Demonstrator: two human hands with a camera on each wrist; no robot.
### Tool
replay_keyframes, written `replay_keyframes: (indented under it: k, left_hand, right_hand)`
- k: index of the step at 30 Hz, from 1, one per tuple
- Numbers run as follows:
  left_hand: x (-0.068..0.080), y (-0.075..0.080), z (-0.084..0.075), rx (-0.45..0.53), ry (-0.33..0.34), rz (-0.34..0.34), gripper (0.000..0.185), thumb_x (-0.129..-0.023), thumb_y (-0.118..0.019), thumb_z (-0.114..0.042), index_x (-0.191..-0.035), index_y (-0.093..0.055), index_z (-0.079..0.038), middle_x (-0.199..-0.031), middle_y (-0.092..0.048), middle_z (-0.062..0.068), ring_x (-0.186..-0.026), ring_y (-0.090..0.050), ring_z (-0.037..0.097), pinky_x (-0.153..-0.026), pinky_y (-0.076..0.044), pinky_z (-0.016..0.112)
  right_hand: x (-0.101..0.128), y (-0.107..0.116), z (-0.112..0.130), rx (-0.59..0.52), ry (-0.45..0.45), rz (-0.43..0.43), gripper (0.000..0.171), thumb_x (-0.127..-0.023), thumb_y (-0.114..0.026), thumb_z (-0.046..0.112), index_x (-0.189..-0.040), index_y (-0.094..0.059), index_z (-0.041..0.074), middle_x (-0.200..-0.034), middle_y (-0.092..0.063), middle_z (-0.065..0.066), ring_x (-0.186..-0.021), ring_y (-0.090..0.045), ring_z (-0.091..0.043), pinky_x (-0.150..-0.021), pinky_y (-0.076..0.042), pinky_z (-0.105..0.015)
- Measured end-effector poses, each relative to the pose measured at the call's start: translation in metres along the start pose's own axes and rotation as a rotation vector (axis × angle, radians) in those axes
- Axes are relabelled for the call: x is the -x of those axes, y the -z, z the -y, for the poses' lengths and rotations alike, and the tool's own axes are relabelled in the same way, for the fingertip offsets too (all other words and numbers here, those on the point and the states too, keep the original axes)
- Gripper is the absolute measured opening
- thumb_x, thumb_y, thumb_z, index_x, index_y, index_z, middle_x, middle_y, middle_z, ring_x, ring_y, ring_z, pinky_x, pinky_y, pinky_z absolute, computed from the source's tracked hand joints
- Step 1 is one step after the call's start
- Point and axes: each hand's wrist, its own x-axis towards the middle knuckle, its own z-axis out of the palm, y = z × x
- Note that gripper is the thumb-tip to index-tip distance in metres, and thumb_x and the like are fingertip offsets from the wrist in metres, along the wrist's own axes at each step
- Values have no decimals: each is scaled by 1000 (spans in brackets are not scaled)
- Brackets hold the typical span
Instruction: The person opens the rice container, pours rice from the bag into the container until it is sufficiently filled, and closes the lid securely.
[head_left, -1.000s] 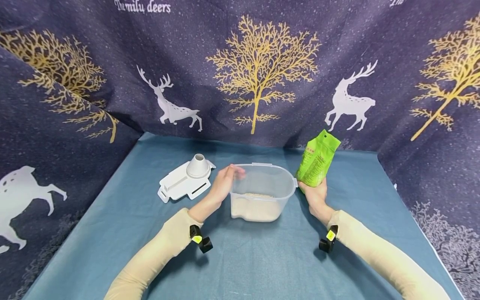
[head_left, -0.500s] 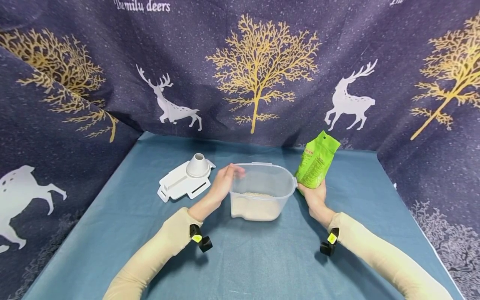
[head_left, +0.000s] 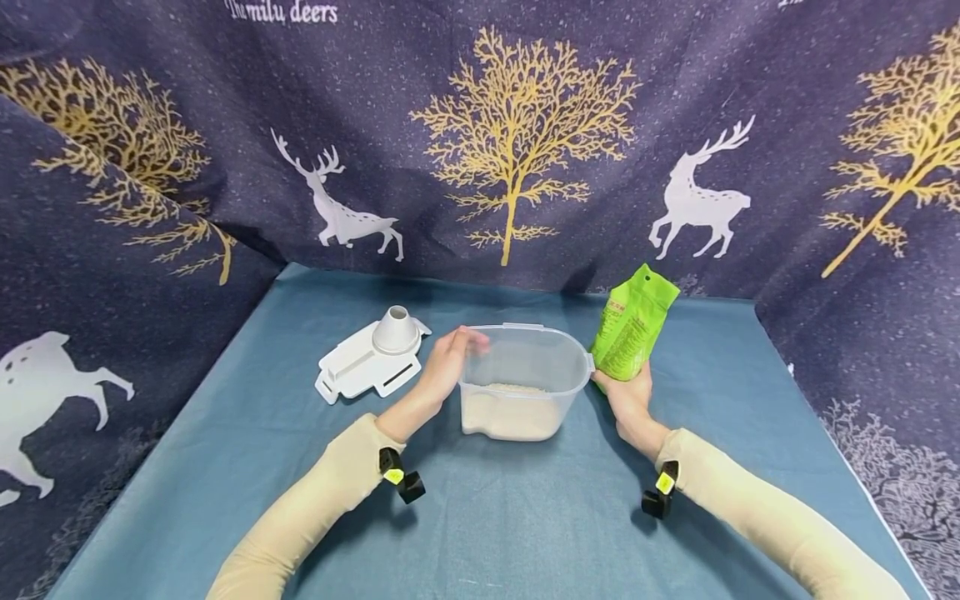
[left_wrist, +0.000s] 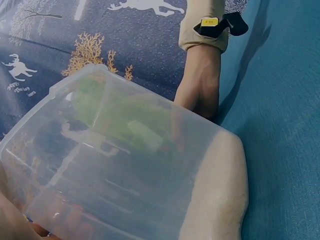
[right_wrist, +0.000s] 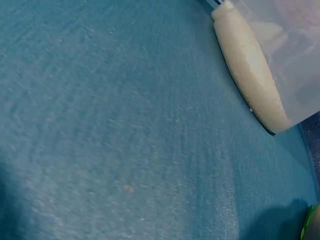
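A clear plastic container [head_left: 551, 358] stands on the blue cloth, with pale rice-like grains [head_left: 513, 414] filling its lower part. My left hand [head_left: 447, 364] grips its left side at the rim; in the left wrist view some fingers [left_wrist: 75, 220] show blurrily through the plastic. My right hand [head_left: 632, 400] holds a bright green bag [head_left: 633, 325] low down, just right of the container. The bag leans with its sealed top, which has a small hole, up and to the right. Its underside is hidden by the hand. Only a sliver of green bag edge shows in the right wrist view.
A white lid [head_left: 363, 362] lies left of the container, a white cone-shaped spout or cup [head_left: 397, 332] standing on it. Blue cloth [head_left: 517, 525] covers the table. A dark curtain [head_left: 465, 208] with trees and deer hangs behind.
My right hand and the green bag have come slightly down and toward me. The left hand and the container have stayed in place.
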Motion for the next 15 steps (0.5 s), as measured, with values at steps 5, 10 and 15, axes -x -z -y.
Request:
replay_keyframes:
  k: [5, 10, 15]
  left_hand:
    - [1, 0, 0, 0, 0, 0, 47, -106, -27, -23, -106, -66, 2, -104, -71, 21, -105, -65, 33, -100, -43, 44]
    - [2, 0, -1, 2, -10, 5, 47, -107, -27, -23, -107, -66, 3, -104, -70, 22, -105, -65, 34, -100, -43, 45]
    - [1, 0, -1, 8, -8, 6, 48, -107, -27, -25, -107, -66, 3, -105, -70, 23, -105, -65, 34, -101, -43, 45]
  right_hand:
    - [4, -1, -1, -2, 0, 3, 80, -76, -76, 2, -144, -35, 15, -136, -48, -11, -122, -48, -24, -107, -37, -38]
    - [7, -1, -2, -7, 16, 0, 80, -75, -78, 3, -143, -37, 15, -133, -49, -8, -117, -49, -19, -104, -38, -35]
    - [11, -1, -2, -4, 43, 2, 80, -73, -78, 1, -141, -37, 13, -130, -50, -8, -115, -50, -19, -102, -38, -34]
